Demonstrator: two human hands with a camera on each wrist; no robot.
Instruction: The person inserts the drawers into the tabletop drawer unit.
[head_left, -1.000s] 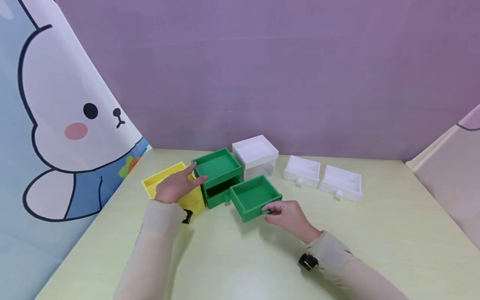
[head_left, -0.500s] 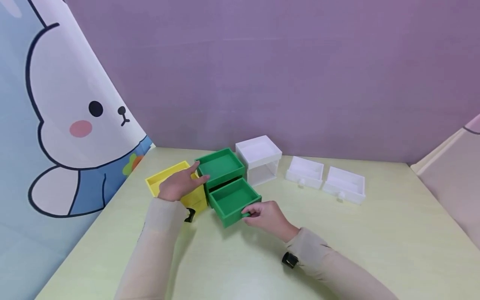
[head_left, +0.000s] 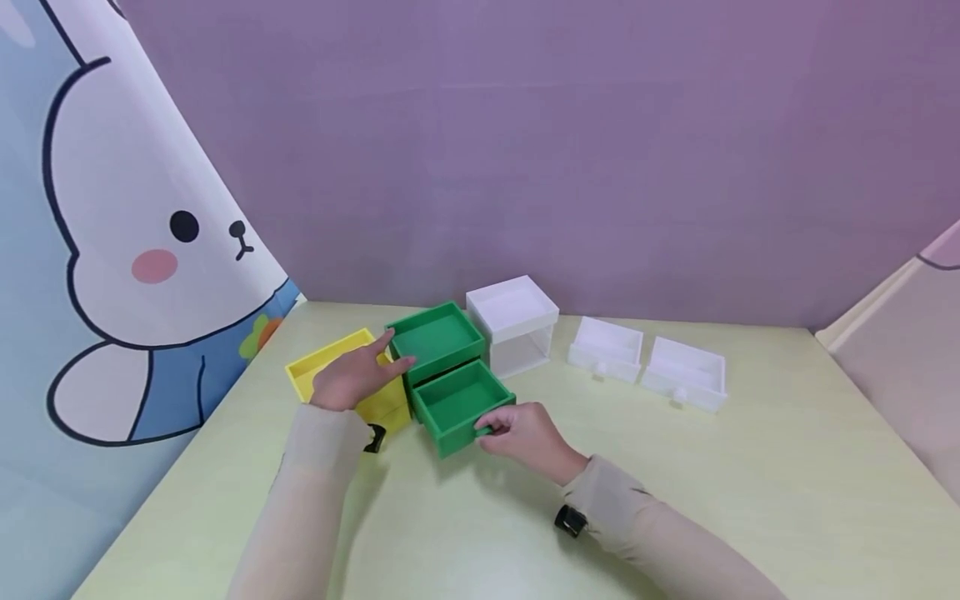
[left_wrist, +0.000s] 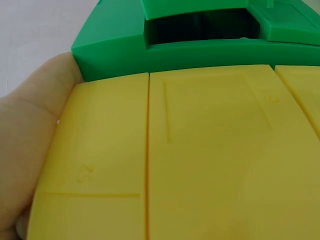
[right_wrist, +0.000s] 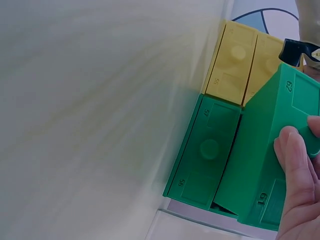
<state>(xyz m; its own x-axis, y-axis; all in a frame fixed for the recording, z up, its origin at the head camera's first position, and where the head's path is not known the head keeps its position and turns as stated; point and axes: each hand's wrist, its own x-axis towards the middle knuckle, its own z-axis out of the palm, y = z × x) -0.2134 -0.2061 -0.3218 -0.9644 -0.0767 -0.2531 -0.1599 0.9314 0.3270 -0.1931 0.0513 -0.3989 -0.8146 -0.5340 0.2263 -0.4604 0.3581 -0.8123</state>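
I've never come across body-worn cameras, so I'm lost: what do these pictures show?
There's no machine: these are a person's bare hands. The wide picture comes from a head camera; the two close-ups come from a camera on each wrist. On the table stand a yellow cabinet, a green cabinet and a white cabinet, with two white drawers alongside. The right hand holds a green drawer by its knob; it appears partway into the green cabinet. The left hand touches that cabinet's upper edge.
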